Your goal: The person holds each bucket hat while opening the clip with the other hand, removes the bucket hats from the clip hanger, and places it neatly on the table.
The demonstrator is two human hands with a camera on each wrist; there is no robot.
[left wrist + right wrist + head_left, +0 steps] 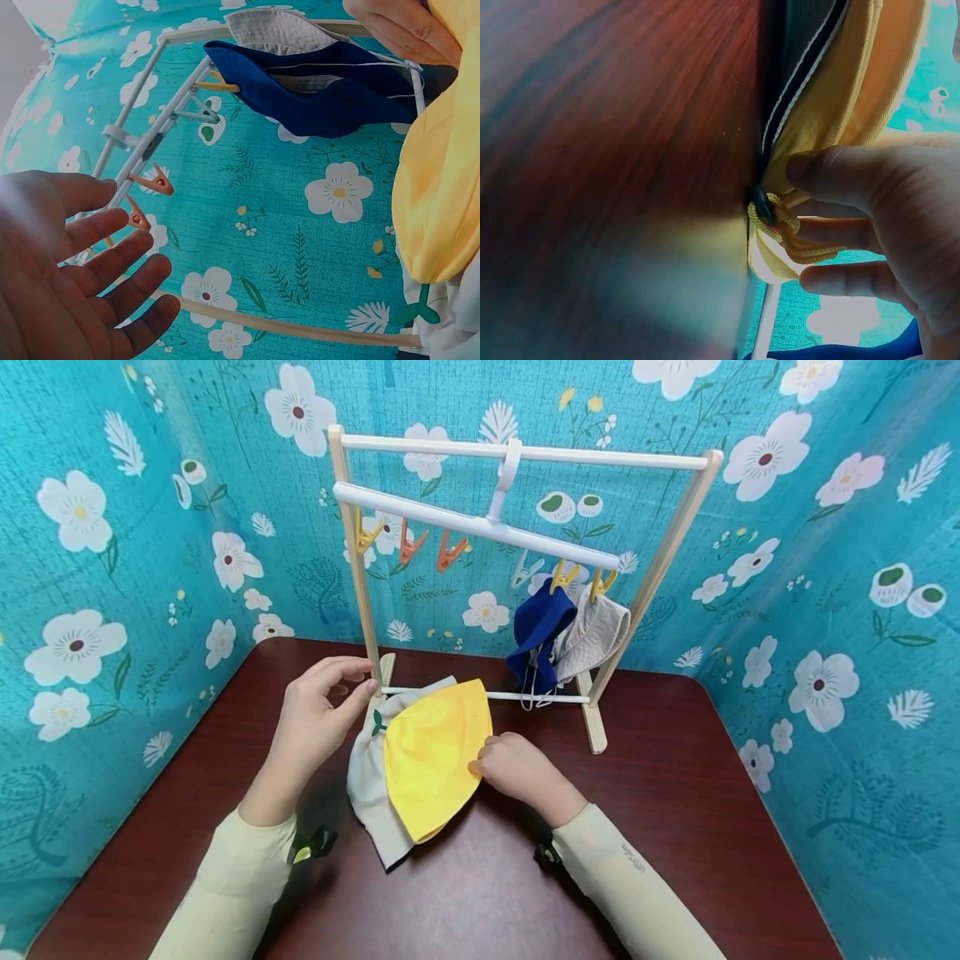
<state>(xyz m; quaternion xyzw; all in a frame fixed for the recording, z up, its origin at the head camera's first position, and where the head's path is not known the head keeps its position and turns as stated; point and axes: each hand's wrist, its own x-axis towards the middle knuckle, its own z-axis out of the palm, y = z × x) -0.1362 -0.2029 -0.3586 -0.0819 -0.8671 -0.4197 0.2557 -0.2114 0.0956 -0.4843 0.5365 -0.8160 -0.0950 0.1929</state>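
A yellow bucket hat (pixel 438 760) with a green sprout (pixel 378 724) on its crown lies over a pale grey hat (pixel 370 789) on the table. My right hand (pixel 525 774) pinches the yellow brim at its right side. Beside those fingers, in the right wrist view, hangs a knotted yellow cord (pixel 810 251). My left hand (pixel 321 706) holds nothing; its fingers are spread in the left wrist view, and it is left of the hats by the rack's left post. Blue hat (pixel 538 627) and light-coloured hat (pixel 600 631) hang from yellow clips at the hanger's right end.
A wooden rack (pixel 671 547) stands at the table's back, its lower bar (pixel 517 696) just behind the hats. From its top bar a white hanger (pixel 420 510) hangs tilted, left end higher. Several clips, such as an orange one (pixel 452 553), dangle from it. Flowered teal cloth (pixel 847 760) surrounds the table.
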